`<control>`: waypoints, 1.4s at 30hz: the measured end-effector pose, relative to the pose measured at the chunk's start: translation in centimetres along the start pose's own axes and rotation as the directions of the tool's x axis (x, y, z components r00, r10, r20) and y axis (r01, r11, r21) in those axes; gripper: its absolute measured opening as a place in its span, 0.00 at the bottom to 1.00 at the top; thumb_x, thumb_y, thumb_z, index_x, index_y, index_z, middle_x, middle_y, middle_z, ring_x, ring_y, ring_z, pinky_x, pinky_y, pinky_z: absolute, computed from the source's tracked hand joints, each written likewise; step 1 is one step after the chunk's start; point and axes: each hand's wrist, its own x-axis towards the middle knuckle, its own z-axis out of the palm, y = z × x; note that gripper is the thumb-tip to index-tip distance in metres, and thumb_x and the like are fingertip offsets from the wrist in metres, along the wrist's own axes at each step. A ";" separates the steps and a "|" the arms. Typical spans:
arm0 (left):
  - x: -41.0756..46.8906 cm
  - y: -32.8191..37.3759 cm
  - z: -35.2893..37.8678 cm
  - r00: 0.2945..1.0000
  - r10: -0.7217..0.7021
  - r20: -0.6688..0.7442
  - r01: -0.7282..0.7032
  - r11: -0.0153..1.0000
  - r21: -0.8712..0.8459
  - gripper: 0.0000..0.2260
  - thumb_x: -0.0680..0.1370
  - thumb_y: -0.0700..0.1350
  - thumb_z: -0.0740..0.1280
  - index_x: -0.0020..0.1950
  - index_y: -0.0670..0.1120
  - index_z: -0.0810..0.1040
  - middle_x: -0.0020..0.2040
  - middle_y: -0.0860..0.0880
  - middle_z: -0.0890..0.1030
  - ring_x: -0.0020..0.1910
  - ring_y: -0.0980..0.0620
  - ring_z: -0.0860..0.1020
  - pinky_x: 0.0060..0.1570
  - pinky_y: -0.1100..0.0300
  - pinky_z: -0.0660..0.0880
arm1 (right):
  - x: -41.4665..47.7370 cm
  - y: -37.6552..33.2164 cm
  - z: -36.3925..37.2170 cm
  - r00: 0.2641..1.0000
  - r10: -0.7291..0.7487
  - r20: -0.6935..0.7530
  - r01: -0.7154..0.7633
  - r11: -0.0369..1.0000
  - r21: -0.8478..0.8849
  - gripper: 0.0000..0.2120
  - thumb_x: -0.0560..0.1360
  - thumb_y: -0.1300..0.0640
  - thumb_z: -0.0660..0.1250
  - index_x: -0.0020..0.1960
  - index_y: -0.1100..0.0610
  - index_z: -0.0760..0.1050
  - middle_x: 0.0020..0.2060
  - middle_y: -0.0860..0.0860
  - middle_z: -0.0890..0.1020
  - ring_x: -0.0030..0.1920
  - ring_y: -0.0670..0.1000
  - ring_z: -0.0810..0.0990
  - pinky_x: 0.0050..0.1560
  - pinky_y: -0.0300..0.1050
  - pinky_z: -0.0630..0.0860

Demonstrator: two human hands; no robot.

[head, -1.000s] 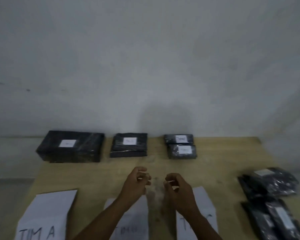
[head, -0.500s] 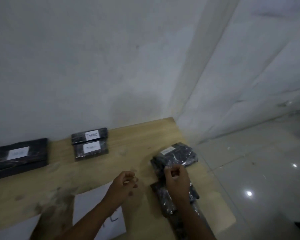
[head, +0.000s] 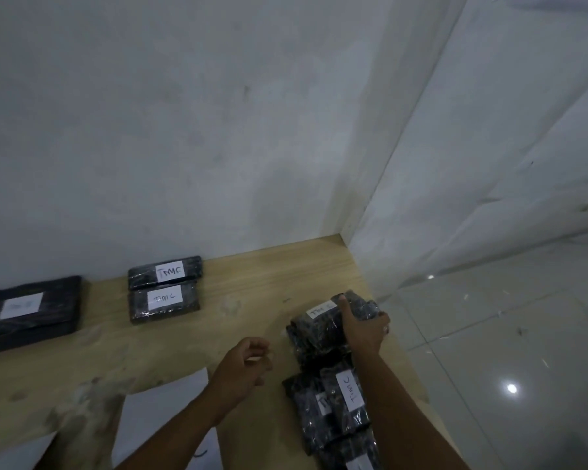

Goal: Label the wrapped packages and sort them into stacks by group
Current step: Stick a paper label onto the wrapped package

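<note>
Several black wrapped packages with white labels lie in a loose pile [head: 333,398] near the table's right edge. My right hand [head: 362,325] grips the top package [head: 319,322] of that pile, thumb on its top face beside the label. My left hand [head: 248,366] hovers over the table to the left of the pile, fingers loosely curled and holding nothing. Two labelled packages reading "TIM C" [head: 165,288] sit side by side at the back by the wall. A wider black stack with a white label [head: 31,308] sits at the far left.
The wooden table [head: 245,300] ends on the right just past the pile, with glossy tiled floor [head: 523,351] beyond. A white sheet of paper [head: 163,405] lies under my left forearm. The wall runs directly behind the back stacks.
My view has swung right, away from the left stacks. My right hand has reached forward from above the pile and closed on the top package. My left hand stays hovering.
</note>
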 end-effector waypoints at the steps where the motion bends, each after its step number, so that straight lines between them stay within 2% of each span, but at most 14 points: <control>1: 0.1 0.1 -0.2 1.000 -0.001 -0.020 0.000 1.000 -0.008 0.07 0.78 0.45 0.67 0.55 0.49 0.75 0.57 0.48 0.79 0.51 0.49 0.82 0.43 0.56 0.79 | 0.2 0.1 0.3 1.000 0.005 0.003 -0.005 1.000 0.007 0.54 0.65 0.39 0.75 0.76 0.62 0.49 0.73 0.62 0.62 0.71 0.63 0.65 0.67 0.60 0.69; 6: -0.2 0.4 -1.2 0.998 0.006 -0.057 -0.008 0.999 -0.038 0.07 0.78 0.43 0.66 0.56 0.46 0.75 0.56 0.46 0.80 0.49 0.49 0.82 0.40 0.59 0.78 | 0.1 0.3 0.8 0.998 0.066 0.007 -0.066 0.996 0.056 0.55 0.70 0.44 0.74 0.76 0.66 0.40 0.75 0.62 0.56 0.73 0.63 0.61 0.71 0.57 0.64; 11: -0.1 0.4 -2.5 0.996 -0.003 -0.089 -0.004 0.997 -0.078 0.06 0.78 0.44 0.67 0.55 0.47 0.75 0.55 0.46 0.80 0.50 0.49 0.82 0.42 0.59 0.79 | -1.1 0.0 1.1 0.999 0.045 0.001 -0.045 0.988 0.149 0.49 0.70 0.44 0.73 0.76 0.62 0.47 0.72 0.63 0.63 0.70 0.63 0.67 0.69 0.58 0.68; 16: -0.4 0.9 -3.6 0.992 0.029 -0.124 -0.050 0.984 -0.172 0.07 0.78 0.44 0.67 0.56 0.46 0.76 0.55 0.46 0.81 0.50 0.50 0.83 0.44 0.57 0.79 | -4.6 -0.5 2.4 0.979 -0.160 0.128 0.126 0.962 0.241 0.39 0.72 0.44 0.71 0.74 0.50 0.53 0.70 0.59 0.68 0.66 0.59 0.71 0.64 0.56 0.72; 20: -0.9 1.6 -5.2 0.984 0.046 -0.175 -0.092 0.961 -0.263 0.08 0.78 0.46 0.67 0.55 0.45 0.77 0.54 0.45 0.81 0.51 0.49 0.82 0.47 0.53 0.80 | -8.1 -0.7 4.8 0.923 -0.307 0.232 0.236 0.928 0.289 0.34 0.73 0.46 0.70 0.73 0.48 0.57 0.62 0.52 0.72 0.58 0.51 0.75 0.52 0.45 0.76; 22: -1.2 1.8 -6.4 0.977 0.062 -0.203 -0.114 0.960 -0.257 0.09 0.77 0.47 0.68 0.55 0.46 0.78 0.54 0.46 0.81 0.53 0.49 0.81 0.50 0.52 0.81 | -9.6 -0.6 6.6 0.909 -0.296 0.295 0.196 0.925 0.325 0.32 0.72 0.45 0.70 0.71 0.48 0.60 0.59 0.49 0.74 0.55 0.48 0.77 0.51 0.46 0.79; 25: -1.3 2.0 -8.7 0.959 0.058 -0.278 -0.127 0.963 -0.238 0.10 0.76 0.50 0.68 0.54 0.48 0.78 0.53 0.49 0.80 0.52 0.51 0.80 0.53 0.51 0.80 | -11.4 -0.8 9.5 0.881 -0.245 0.405 0.079 0.920 0.385 0.27 0.72 0.48 0.71 0.67 0.49 0.63 0.55 0.48 0.75 0.54 0.49 0.78 0.53 0.55 0.81; 27: -1.2 1.8 -10.8 0.935 0.047 -0.352 -0.132 0.966 -0.221 0.09 0.76 0.51 0.68 0.54 0.48 0.78 0.52 0.49 0.81 0.51 0.52 0.80 0.54 0.51 0.79 | -12.4 -1.2 11.4 0.847 -0.237 0.476 0.039 0.921 0.388 0.23 0.74 0.52 0.71 0.63 0.51 0.64 0.54 0.48 0.76 0.53 0.49 0.79 0.52 0.53 0.81; 30: -0.7 1.6 -14.6 0.883 0.090 -0.461 -0.168 0.977 -0.130 0.06 0.76 0.50 0.69 0.51 0.50 0.79 0.50 0.51 0.82 0.52 0.53 0.80 0.55 0.56 0.78 | -13.7 -1.6 14.8 0.806 -0.271 0.526 0.125 0.947 0.297 0.16 0.73 0.52 0.72 0.56 0.48 0.69 0.52 0.48 0.79 0.52 0.47 0.80 0.49 0.47 0.79; 33: 0.1 2.4 -18.2 0.828 0.169 -0.535 -0.218 0.975 -0.029 0.04 0.78 0.44 0.67 0.49 0.53 0.78 0.48 0.57 0.81 0.49 0.61 0.79 0.44 0.76 0.71 | -14.0 -2.3 18.4 0.775 -0.325 0.542 0.275 0.946 0.173 0.15 0.72 0.51 0.74 0.55 0.48 0.73 0.52 0.48 0.81 0.53 0.48 0.79 0.53 0.47 0.78; 36: 1.8 3.1 -21.3 0.816 0.196 -0.544 -0.245 0.969 -0.018 0.08 0.79 0.41 0.65 0.56 0.50 0.78 0.54 0.55 0.80 0.52 0.63 0.78 0.44 0.76 0.71 | -13.5 -3.9 21.8 0.721 -0.389 0.573 0.428 0.901 0.074 0.17 0.71 0.51 0.74 0.57 0.51 0.74 0.52 0.44 0.80 0.54 0.47 0.78 0.55 0.46 0.76; 38: 2.8 3.3 -22.6 0.828 0.197 -0.525 -0.247 0.969 -0.026 0.10 0.79 0.41 0.64 0.59 0.51 0.77 0.54 0.57 0.80 0.49 0.67 0.78 0.41 0.77 0.72 | -13.0 -4.7 23.8 0.693 -0.416 0.589 0.498 0.867 0.027 0.18 0.72 0.53 0.74 0.59 0.51 0.73 0.50 0.42 0.79 0.53 0.47 0.77 0.54 0.43 0.74; 40: 3.9 3.1 -23.4 0.828 0.180 -0.532 -0.237 0.971 -0.040 0.11 0.80 0.39 0.64 0.60 0.49 0.77 0.54 0.55 0.80 0.49 0.67 0.77 0.38 0.78 0.72 | -12.6 -5.3 25.5 0.670 -0.433 0.603 0.554 0.832 -0.018 0.19 0.73 0.54 0.73 0.61 0.53 0.73 0.50 0.42 0.78 0.52 0.46 0.76 0.51 0.36 0.71; 42: 4.9 2.9 -23.8 0.825 0.151 -0.544 -0.217 0.974 -0.059 0.12 0.79 0.39 0.64 0.62 0.47 0.76 0.54 0.53 0.79 0.51 0.63 0.76 0.37 0.78 0.71 | -12.2 -5.7 26.6 0.657 -0.432 0.617 0.588 0.807 -0.062 0.18 0.74 0.55 0.72 0.61 0.55 0.74 0.49 0.44 0.78 0.50 0.45 0.75 0.42 0.25 0.69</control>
